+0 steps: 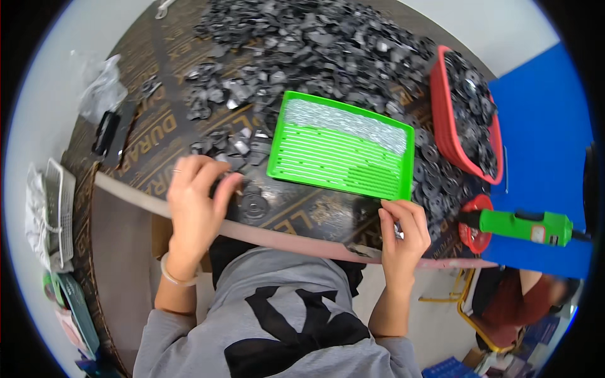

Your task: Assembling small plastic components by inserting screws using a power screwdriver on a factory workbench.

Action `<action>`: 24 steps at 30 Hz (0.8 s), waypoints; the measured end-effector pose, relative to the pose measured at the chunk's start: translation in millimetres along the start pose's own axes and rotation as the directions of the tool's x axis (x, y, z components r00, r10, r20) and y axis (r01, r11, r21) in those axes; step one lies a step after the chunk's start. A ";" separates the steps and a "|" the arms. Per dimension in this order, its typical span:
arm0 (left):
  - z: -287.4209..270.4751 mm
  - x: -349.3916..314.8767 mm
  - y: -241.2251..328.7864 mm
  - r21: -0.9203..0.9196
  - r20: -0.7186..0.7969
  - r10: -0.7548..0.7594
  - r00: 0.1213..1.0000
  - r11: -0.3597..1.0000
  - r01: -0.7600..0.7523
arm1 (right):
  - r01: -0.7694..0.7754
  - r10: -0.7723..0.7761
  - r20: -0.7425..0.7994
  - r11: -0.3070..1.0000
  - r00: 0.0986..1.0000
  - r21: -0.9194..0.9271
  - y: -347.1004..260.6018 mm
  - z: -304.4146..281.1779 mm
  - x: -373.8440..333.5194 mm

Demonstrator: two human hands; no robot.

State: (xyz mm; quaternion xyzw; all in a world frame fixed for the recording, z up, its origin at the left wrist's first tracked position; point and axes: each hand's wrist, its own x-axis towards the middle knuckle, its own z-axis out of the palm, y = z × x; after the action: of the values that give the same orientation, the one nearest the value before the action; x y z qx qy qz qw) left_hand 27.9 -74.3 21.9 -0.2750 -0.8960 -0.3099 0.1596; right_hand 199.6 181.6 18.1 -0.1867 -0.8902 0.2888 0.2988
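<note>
A green tray [343, 179] lies slightly tilted on the dark table; small silver screw-like pieces [346, 123] fill its far part, and its nearer part shows ridges. My left hand [198, 189] is curled left of the tray, with thumb and fingers closed around something dark that I cannot make out. Beside its thumb a black ring-shaped part [254, 205] lies flat. At the tray's near right corner, my right hand [404, 230] has its thumb and fingers drawn together. Something small and shiny shows within that hand, too small to name.
Loose black pieces [302, 44] are heaped across the far table. A red basket [441, 120] of black round parts stands right, with more round parts [435, 183] beside it. A green electric screwdriver [523, 227] rests at a red bowl [477, 238]. Another person [520, 305] sits lower right.
</note>
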 end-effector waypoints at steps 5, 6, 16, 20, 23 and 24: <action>11.6 4.7 -14.8 0.185 0.134 0.042 0.990 0.980 -0.067 | -0.174 0.179 0.080 0.983 0.981 -0.064 12.2 -21.2 -13.7; 15.2 3.8 -16.7 0.141 0.111 0.048 0.993 0.988 -0.063 | -0.190 0.197 0.081 0.978 0.977 -0.080 11.9 -24.5 -17.0; -1.9 -1.2 7.6 -0.537 0.146 -0.221 0.964 0.801 0.265 | -0.176 0.210 0.127 0.956 0.969 -0.235 23.8 -22.2 -28.4; 7.0 -18.1 35.2 -0.787 0.531 -0.003 0.847 0.368 0.495 | -0.149 0.188 0.137 0.956 0.973 -0.251 26.5 -20.4 -30.4; 17.5 -22.2 58.1 -0.697 0.713 0.066 0.698 0.173 0.696 | -0.103 0.131 0.102 0.964 0.986 -0.243 29.2 -19.8 -31.2; 24.1 -23.7 63.7 -0.692 0.722 0.089 0.686 0.108 0.714 | -0.103 0.131 0.101 0.964 0.986 -0.244 27.3 -21.4 -30.5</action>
State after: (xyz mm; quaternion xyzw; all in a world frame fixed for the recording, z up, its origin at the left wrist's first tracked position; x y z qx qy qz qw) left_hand 81.8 -26.3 22.7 -0.1757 -0.5227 -0.7182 -0.4244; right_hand 240.6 195.6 2.1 -0.2562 -0.9216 0.2076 0.2046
